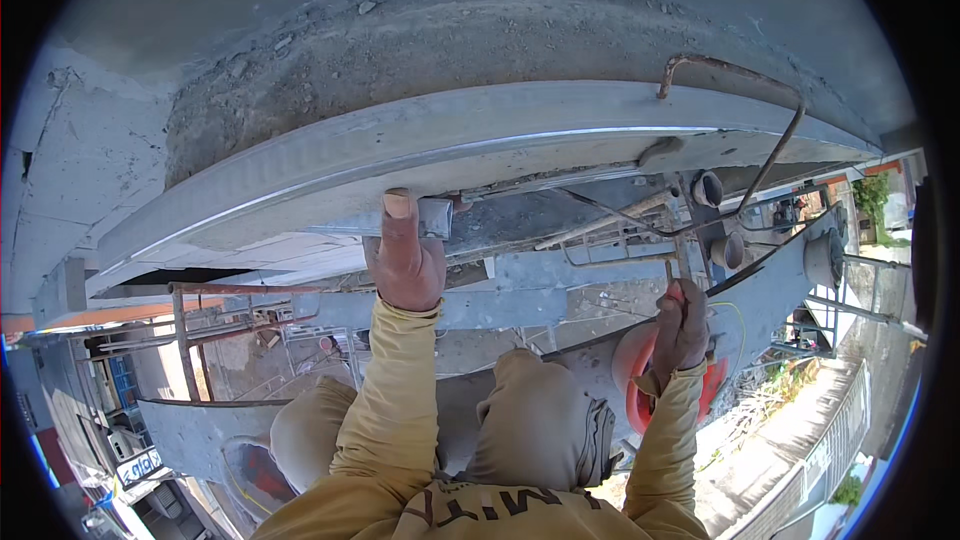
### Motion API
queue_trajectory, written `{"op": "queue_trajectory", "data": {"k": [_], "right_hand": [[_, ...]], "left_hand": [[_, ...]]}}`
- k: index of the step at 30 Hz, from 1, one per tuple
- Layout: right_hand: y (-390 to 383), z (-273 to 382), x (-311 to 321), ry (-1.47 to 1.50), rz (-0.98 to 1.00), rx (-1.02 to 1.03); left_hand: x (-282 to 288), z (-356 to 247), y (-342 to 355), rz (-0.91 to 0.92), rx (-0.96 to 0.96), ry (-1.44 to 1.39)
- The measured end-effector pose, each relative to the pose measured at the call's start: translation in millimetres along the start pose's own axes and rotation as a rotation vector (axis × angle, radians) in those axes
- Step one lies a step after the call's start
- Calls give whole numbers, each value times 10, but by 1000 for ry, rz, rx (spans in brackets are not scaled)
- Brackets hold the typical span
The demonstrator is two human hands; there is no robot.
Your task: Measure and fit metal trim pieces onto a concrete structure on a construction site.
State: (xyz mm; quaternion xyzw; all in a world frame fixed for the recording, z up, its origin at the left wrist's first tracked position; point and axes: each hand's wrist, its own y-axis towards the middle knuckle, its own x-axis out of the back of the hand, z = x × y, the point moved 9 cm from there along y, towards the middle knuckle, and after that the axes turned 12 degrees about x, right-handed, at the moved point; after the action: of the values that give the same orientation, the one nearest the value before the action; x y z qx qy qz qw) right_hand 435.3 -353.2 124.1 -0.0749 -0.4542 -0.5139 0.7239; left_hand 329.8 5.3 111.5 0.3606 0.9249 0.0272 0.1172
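My left hand reaches up against the underside of a long pale straight bar that runs along a rough cement ledge. Its thumb points upward and lies over a flat grey metal piece; the other fingers are hidden beneath. Lower and to the right, my right hand is closed around a small tool with a reddish handle. A thin tip sticks up from that tool, whose kind I cannot make out. Behind this hand is a red round container, partly covered.
A bent rusty rod clamp hooks over the bar at the right. Two round cups or pipe ends sit below it. My knees rest over a grey plank. Scaffold frames and ground far below show past the plank's edges.
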Motion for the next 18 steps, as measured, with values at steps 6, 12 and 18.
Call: {"op": "queue_trajectory", "data": {"k": [6, 12, 18], "right_hand": [[648, 1442, -906, 289, 268, 420], [875, 1655, -1340, 340, 203, 454], [930, 1757, -1442, 411, 154, 475]], "left_hand": [[-30, -180, 55, 105, -49, -144], [-48, -146, 15, 50, -107, 207], [27, 64, 34, 55, 47, 61]]}}
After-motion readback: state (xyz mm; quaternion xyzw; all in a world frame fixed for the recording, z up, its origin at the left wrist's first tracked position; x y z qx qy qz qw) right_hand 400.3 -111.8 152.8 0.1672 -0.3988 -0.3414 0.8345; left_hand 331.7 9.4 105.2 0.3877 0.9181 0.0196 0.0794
